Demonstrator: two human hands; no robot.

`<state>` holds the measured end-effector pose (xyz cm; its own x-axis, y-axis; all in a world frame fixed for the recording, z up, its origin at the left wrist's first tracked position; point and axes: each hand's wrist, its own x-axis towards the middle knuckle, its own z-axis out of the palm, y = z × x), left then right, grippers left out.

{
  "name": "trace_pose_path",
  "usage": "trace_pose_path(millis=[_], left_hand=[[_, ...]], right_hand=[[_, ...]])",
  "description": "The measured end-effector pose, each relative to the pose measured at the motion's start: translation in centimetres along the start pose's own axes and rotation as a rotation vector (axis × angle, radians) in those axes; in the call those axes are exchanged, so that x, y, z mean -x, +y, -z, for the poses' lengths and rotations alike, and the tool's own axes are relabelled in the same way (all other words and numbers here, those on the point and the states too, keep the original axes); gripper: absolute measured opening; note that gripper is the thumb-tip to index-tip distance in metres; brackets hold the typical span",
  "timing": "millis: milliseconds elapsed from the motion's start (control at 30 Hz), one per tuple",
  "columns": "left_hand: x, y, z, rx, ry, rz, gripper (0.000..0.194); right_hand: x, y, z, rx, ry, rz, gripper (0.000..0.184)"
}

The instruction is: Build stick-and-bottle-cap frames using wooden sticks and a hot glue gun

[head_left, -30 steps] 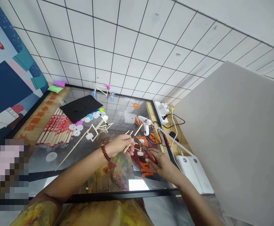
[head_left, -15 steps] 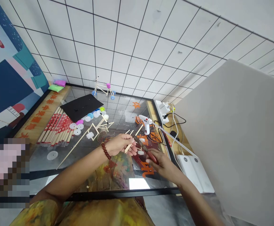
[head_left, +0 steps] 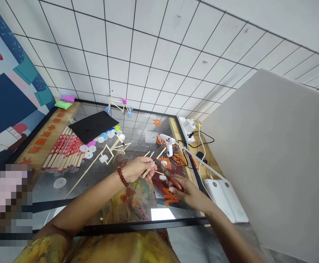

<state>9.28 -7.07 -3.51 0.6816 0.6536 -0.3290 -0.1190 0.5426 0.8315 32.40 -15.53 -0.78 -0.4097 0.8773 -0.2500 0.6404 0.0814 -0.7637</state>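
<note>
My left hand [head_left: 138,168], with a dark bead bracelet at the wrist, is closed on thin wooden sticks [head_left: 150,163] that point up and right over the glass table [head_left: 93,175]. My right hand [head_left: 188,190] is closed on red-handled pliers [head_left: 167,174], whose dark jaws meet the sticks just right of my left fingers. A half-built stick frame [head_left: 115,149] with white caps lies a little beyond my left hand.
Packs of chopsticks [head_left: 66,149], loose coloured caps [head_left: 107,134] and a black sheet [head_left: 93,124] lie at the left. A white glue gun [head_left: 168,141] stands behind my hands, with cables and a power strip [head_left: 189,126] at the right. A large white board [head_left: 271,164] leans at the right.
Both hands keep their grips and stay nearly still; the pliers' jaws have closed in slightly on the sticks. The view has shifted a little.
</note>
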Motion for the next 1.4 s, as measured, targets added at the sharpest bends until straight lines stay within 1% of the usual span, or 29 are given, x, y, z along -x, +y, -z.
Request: trace_pose_path(millis=[133,233,367,467,600,733,867,1000,1133,1233,1400], left_hand=[[0.2,0.1,-0.7,0.046,0.045,0.007,0.024],[0.4,0.2,-0.8,0.046,0.088,0.009,0.022],[0.7,0.4,-0.5,-0.004,0.068,0.005,0.024],[0.6,0.4,-0.4,0.002,0.063,0.009,0.027],[0.4,0.1,-0.5,0.001,0.089,-0.015,0.032],[0.2,-0.2,-0.9,-0.042,0.158,-0.047,0.033],[0.2,0.0,-1.1,-0.085,0.227,-0.023,0.028],[0.1,-0.2,-1.1,-0.108,0.299,-0.035,0.027],[-0.2,-0.4,-1.2,-0.069,0.396,-0.065,0.027],[-0.3,-0.3,-1.4,-0.026,0.432,-0.108,0.027],[-0.2,0.2,-1.6,0.026,0.461,-0.155,0.029]], right_hand=[[-0.1,-0.1,-0.4,0.065,0.052,0.011,0.021],[-0.2,0.1,-0.8,0.089,0.095,0.028,0.019],[-0.3,0.4,-1.2,0.036,0.083,0.054,0.018],[-0.3,0.4,-1.2,0.055,0.096,0.044,0.017],[-0.4,0.2,-1.1,0.114,0.113,0.038,0.017],[-0.7,0.5,-1.4,0.18,0.146,0.061,0.016],[-1.2,0.8,-1.8,0.291,0.197,0.067,0.017],[-1.8,0.7,-1.7,0.436,0.218,0.0,0.021],[-2.6,0.5,-1.1,0.619,0.221,-0.038,0.021],[-3.2,0.3,-0.6,0.728,0.238,-0.025,0.021],[-4.0,0.1,0.0,0.805,0.264,0.025,0.021]])
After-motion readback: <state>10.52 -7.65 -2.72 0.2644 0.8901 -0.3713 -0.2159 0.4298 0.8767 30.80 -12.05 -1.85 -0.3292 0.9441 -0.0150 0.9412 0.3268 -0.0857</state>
